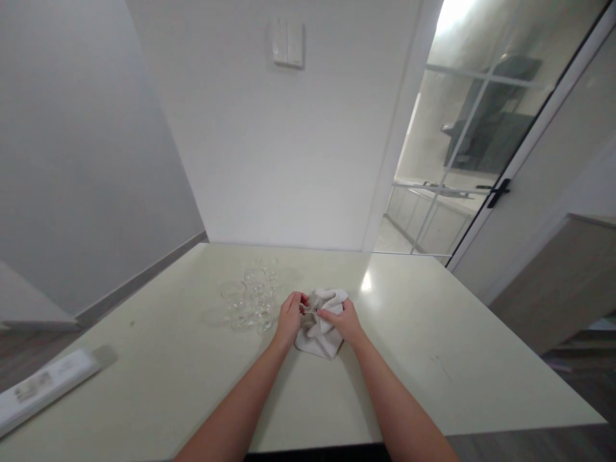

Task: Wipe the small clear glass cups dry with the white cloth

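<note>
My left hand (pixel 290 317) and my right hand (pixel 342 323) meet over a crumpled white cloth (pixel 321 340) near the middle of the pale table (pixel 433 359). The right hand rests on the cloth and bunches it. The left hand's fingertips pinch a small clear glass piece (pixel 307 310) against the cloth; most of that piece is hidden. Just left of my left hand stands a cluster of several small clear glasses (pixel 250 297) on the table.
A long white box (pixel 43 387) lies at the table's near left edge. A white wall with a light switch (pixel 288 43) stands behind the table. A glass door with a black handle (pixel 498 191) is at the right.
</note>
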Available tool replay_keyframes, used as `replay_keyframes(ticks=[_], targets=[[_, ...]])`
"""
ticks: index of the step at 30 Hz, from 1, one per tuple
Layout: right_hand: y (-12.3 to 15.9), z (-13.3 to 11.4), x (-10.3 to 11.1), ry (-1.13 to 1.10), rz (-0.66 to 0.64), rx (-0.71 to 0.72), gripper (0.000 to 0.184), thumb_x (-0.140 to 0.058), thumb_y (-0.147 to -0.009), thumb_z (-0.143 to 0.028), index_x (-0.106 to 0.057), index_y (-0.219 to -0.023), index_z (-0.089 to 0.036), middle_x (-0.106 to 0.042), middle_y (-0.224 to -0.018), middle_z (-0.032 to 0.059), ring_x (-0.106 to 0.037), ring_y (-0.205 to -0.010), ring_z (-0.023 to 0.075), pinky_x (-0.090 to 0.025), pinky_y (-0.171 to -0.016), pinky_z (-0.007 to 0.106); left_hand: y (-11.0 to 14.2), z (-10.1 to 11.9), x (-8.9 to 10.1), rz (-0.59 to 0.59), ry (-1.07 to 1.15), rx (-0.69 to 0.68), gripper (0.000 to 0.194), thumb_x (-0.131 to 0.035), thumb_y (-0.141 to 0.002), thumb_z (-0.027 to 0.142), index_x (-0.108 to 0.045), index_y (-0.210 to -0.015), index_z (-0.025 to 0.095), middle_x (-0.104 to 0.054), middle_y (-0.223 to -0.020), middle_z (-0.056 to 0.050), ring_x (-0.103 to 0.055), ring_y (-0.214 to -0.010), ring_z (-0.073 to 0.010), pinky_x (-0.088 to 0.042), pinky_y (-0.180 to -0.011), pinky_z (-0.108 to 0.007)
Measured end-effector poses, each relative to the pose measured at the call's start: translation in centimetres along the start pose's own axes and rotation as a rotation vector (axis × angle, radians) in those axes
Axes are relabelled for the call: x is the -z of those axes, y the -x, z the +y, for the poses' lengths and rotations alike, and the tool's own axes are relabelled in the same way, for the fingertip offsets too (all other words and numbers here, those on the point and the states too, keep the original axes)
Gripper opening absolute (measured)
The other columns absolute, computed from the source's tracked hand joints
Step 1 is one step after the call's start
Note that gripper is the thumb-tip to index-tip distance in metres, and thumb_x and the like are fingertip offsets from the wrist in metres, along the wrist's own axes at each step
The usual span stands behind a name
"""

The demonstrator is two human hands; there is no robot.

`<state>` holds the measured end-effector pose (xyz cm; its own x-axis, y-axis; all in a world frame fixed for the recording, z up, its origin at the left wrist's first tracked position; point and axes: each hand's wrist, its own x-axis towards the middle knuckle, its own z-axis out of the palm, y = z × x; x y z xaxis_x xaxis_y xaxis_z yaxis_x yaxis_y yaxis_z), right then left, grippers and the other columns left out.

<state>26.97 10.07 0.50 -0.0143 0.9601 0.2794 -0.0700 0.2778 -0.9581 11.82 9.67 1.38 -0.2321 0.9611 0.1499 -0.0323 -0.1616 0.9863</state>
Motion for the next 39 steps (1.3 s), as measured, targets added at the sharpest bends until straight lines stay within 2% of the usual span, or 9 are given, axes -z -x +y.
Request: replay_keyframes(ticks=[6, 10, 13, 17, 23, 25, 30, 35, 39], targets=[[0.4, -0.2, -0.1, 0.061, 0.022, 0.085, 0.049, -0.083, -0.051, -0.031, -0.065, -0.095, -0.019, -0.067, -0.087, 0.0023, -0.059, -0.081, 0.0204, -0.047, -0.079, 0.033, -0.2, -0.6, 0.0, 0.024, 0.221, 0.271, 0.026, -0.053, -0.073, 0.042, -0.059, -0.074, 0.017, -0.055, -0.063, 0.001, -0.045, -0.046, -0.0084, -0.024, -0.038, -0.018], [0.4, -0.3, -0.2, -0.002, 0.031, 0.103, 0.041, -0.076, -0.063, -0.036, -0.065, -0.100, -0.020, -0.068, -0.093, 0.0037, -0.059, -0.088, 0.0203, -0.045, -0.084, 0.032, -0.2, -0.8, 0.0, 0.038, 0.386, 0.387, 0.023, -0.055, -0.073, 0.037, -0.058, -0.076, 0.014, -0.053, -0.062, 0.002, -0.047, -0.044, -0.0064, -0.024, -0.036, -0.016], [0.3, -0.3, -0.6, -0.179, 0.110, 0.022, 0.035, -0.064, -0.074, -0.048, -0.067, -0.095, -0.020, -0.069, -0.094, 0.0045, -0.060, -0.091, 0.0207, -0.045, -0.086, 0.032, -0.3, -1.0, 0.0, 0.054, 0.498, 0.449, 0.018, -0.054, -0.074, 0.032, -0.057, -0.076, 0.014, -0.051, -0.059, 0.003, -0.045, -0.041, -0.0055, -0.024, -0.035, -0.016], [0.0, -0.2, -0.8, -0.395, 0.121, -0.068, 0.043, -0.046, -0.080, -0.056, -0.068, -0.086, -0.019, -0.070, -0.087, 0.0048, -0.061, -0.094, 0.0229, -0.048, -0.081, 0.034, -0.3, -1.0, -0.2, 0.080, 0.539, 0.449, 0.016, -0.055, -0.074, 0.030, -0.055, -0.075, 0.015, -0.051, -0.058, 0.003, -0.046, -0.042, -0.0062, -0.027, -0.037, -0.017], [-0.5, 0.2, -0.1, -0.338, 0.255, -0.028, 0.021, -0.058, -0.071, -0.026, -0.066, -0.090, -0.023, -0.070, -0.092, -0.0023, -0.060, -0.091, 0.0158, -0.045, -0.085, 0.025, -0.1, -0.8, -0.3, 0.112, 0.475, 0.372, 0.018, -0.056, -0.071, 0.033, -0.056, -0.075, 0.015, -0.052, -0.058, 0.004, -0.047, -0.044, -0.0060, -0.029, -0.039, -0.017], [-0.4, 0.2, 0.1, -0.391, 0.197, -0.109, 0.026, -0.062, -0.068, -0.023, -0.064, -0.094, -0.024, -0.070, -0.091, -0.0026, -0.062, -0.085, 0.0154, -0.047, -0.080, 0.025, -0.1, -0.7, -0.2, 0.114, 0.422, 0.335, 0.022, -0.055, -0.072, 0.037, -0.057, -0.076, 0.015, -0.053, -0.059, 0.004, -0.047, -0.045, -0.0065, -0.029, -0.040, -0.018], [0.2, -0.6, 0.6, -0.361, -0.124, -0.305, 0.036, -0.071, -0.060, -0.021, -0.064, -0.095, -0.022, -0.070, -0.078, -0.0013, -0.063, -0.069, 0.0168, -0.050, -0.066, 0.028, -0.1, -0.1, -0.1, 0.052, 0.258, 0.193, 0.027, -0.053, -0.074, 0.043, -0.056, -0.072, 0.016, -0.053, -0.057, 0.003, -0.044, -0.044, -0.0074, -0.028, -0.041, -0.018], [0.5, -1.0, 1.3, -0.148, -0.357, -0.161, 0.014, -0.068, -0.064, -0.020, -0.068, -0.077, -0.018, -0.067, -0.068, -0.0025, -0.058, -0.066, 0.0145, -0.046, -0.065, 0.025, -0.1, 0.4, 0.0, 0.053, 0.144, 0.093, 0.028, -0.052, -0.076, 0.044, -0.058, -0.070, 0.017, -0.053, -0.055, 0.002, -0.044, -0.045, -0.0086, -0.031, -0.043, -0.020], [0.2, -0.2, 1.6, -0.048, -0.369, -0.104, 0.005, -0.066, -0.064, -0.021, -0.065, -0.065, -0.016, -0.062, -0.060, -0.0038, -0.050, -0.059, 0.0123, -0.040, -0.058, 0.022, -0.1, 0.1, 0.2, 0.017, 0.072, 0.019, 0.029, -0.050, -0.079, 0.044, -0.058, -0.071, 0.017, -0.052, -0.055, 0.002, -0.045, -0.046, -0.0095, -0.032, -0.044, -0.020]])
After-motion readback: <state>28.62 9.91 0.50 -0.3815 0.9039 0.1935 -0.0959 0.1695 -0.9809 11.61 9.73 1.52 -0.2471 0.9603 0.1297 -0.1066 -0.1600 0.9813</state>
